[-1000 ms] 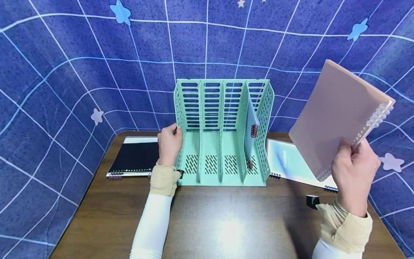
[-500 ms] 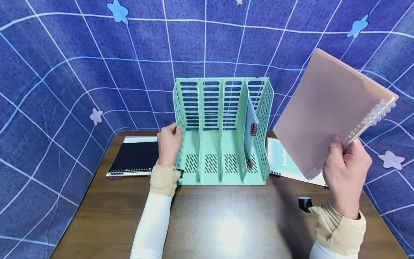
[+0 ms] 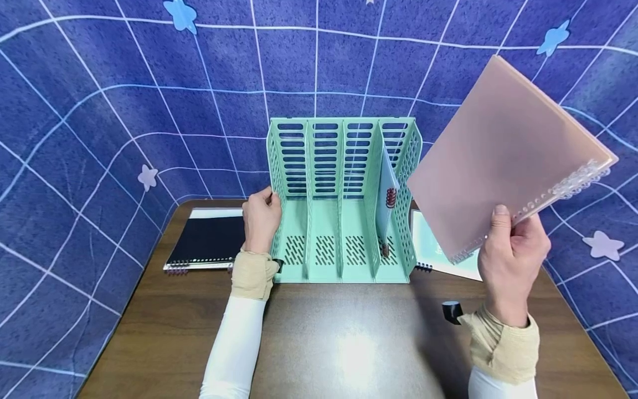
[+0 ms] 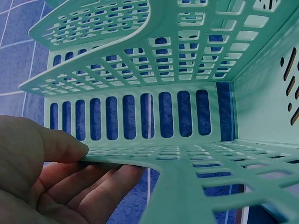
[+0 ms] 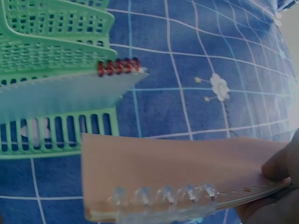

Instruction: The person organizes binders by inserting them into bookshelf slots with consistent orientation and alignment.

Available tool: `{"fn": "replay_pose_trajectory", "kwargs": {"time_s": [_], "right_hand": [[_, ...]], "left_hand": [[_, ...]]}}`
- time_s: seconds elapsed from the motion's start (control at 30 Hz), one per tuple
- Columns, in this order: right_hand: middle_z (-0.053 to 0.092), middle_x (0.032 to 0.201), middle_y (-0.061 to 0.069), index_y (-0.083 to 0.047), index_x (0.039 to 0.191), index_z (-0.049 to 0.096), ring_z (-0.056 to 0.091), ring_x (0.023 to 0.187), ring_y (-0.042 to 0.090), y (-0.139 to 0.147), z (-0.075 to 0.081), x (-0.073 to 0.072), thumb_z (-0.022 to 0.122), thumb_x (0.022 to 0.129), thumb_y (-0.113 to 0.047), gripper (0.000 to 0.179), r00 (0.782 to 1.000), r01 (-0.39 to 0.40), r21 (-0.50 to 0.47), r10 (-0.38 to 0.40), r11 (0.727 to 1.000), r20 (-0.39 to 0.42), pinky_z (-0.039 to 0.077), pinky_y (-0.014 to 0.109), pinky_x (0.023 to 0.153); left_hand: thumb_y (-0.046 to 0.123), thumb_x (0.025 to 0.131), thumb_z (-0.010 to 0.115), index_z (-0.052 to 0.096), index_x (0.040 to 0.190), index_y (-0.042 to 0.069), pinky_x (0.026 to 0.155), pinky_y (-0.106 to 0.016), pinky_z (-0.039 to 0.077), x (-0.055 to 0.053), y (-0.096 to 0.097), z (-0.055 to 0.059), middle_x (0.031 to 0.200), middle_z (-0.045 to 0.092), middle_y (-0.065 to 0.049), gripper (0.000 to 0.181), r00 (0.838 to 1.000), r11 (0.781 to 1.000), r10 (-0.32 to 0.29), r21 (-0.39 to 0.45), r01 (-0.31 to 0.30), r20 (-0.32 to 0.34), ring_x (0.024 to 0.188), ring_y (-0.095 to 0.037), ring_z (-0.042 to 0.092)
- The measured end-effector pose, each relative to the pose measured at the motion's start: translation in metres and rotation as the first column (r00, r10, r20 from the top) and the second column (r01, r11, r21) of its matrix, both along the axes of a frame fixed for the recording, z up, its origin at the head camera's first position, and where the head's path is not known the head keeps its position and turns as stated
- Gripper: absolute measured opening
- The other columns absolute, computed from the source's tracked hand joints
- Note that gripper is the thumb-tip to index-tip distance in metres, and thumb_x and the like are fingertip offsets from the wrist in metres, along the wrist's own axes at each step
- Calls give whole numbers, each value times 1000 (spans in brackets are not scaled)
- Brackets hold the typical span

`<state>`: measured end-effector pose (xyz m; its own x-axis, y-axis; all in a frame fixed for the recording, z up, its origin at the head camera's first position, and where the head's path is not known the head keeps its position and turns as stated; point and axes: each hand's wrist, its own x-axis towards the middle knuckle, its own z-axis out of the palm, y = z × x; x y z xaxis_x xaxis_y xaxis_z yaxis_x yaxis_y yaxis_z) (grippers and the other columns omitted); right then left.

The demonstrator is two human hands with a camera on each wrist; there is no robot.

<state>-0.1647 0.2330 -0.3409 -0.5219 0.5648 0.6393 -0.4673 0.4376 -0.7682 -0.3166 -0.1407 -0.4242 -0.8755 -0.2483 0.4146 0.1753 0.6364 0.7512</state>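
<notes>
1. Pink notebook (image 3: 498, 149) and right hand (image 3: 513, 260) have shifted left since the earlier frame, toward the green rack (image 3: 324, 221); the left hand (image 3: 261, 219) and the rack stay put.
2. Right of the rack, the notebook hangs tilted in the air, ring edge at lower right. The right hand pinches it near the rings, thumb on the cover, fingers behind.
3. At the rack's left wall, the left hand pinches the front edge between thumb and fingers.
4. Likely risk: the notebook's leading corner could catch the rack's right wall, because it overlaps that wall in the head view; whether they touch, I cannot tell.
5. Held by one edge only, the notebook might sag or twist; a hard bump could slide the rack if the left hand's grip loosens.
6. In the rack's rightmost compartment, a light-blue notebook (image 3: 386, 199) with red rings stands on edge, an obstacle to anything entering there.
7. Flat on the worktop (image 3: 324, 332), a pale-blue notebook (image 3: 443, 257) lies right of the rack, partly hidden; a black notebook (image 3: 209, 241) lies left of it.
</notes>
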Motion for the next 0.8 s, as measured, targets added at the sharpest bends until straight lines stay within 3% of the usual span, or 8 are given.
{"fn": "replay_pose_trajectory", "kwargs": {"time_s": [0.1,0.17,0.43,0.53,0.67,0.77,0.8], "right_hand": [[61,67,-11,-12,80,63,56,62,2,-6,-3,-5,56,99,-3,22,1000,24,5,-24,1000,10,42,18,59],[60,66,-11,-13,79,61,56,61,2,-10,-7,-9,56,100,-3,23,1000,13,8,-13,1000,10,42,18,59],[67,78,-4,12,97,63,61,68,4,-25,-24,-26,54,102,-5,21,999,-46,15,45,999,18,46,18,63],[67,81,2,15,101,63,59,68,6,-31,-33,-34,52,103,-2,20,998,-58,41,58,998,0,45,19,64],[51,67,3,12,93,60,47,61,6,-43,-43,-44,50,103,-1,19,999,-47,68,47,997,-1,36,19,58],[48,64,12,13,93,58,46,62,7,-56,-46,-45,49,103,1,18,999,-47,70,47,996,5,35,19,59],[54,67,17,14,95,59,51,64,9,-59,-48,-46,49,103,1,18,999,-44,71,44,996,7,37,18,61]], "left_hand": [[19,103,53,49,68,15,46,-36,26,0,0,0,52,40,-3,35,1000,1000,-5,0,5,-2,42,-22,32],[19,103,52,48,67,15,46,-35,26,0,0,0,52,39,-2,36,1000,1000,-8,2,8,-6,42,-21,31],[19,104,52,46,67,15,43,-33,23,1,-1,0,51,37,-2,38,1000,1000,-11,11,11,0,40,-21,29],[19,104,52,47,67,15,44,-33,24,1,-1,1,51,38,-2,38,1000,1000,-8,11,8,4,41,-21,31],[18,103,53,48,67,15,45,-35,26,0,0,2,52,39,-2,37,1000,1000,2,11,-2,9,42,-21,32],[17,103,54,48,66,15,45,-35,26,0,0,2,51,39,-1,37,1000,1000,4,11,-5,16,42,-21,32],[17,103,54,48,67,15,45,-35,26,0,0,2,51,39,-1,37,1000,1000,4,10,-4,17,42,-21,32]]}}
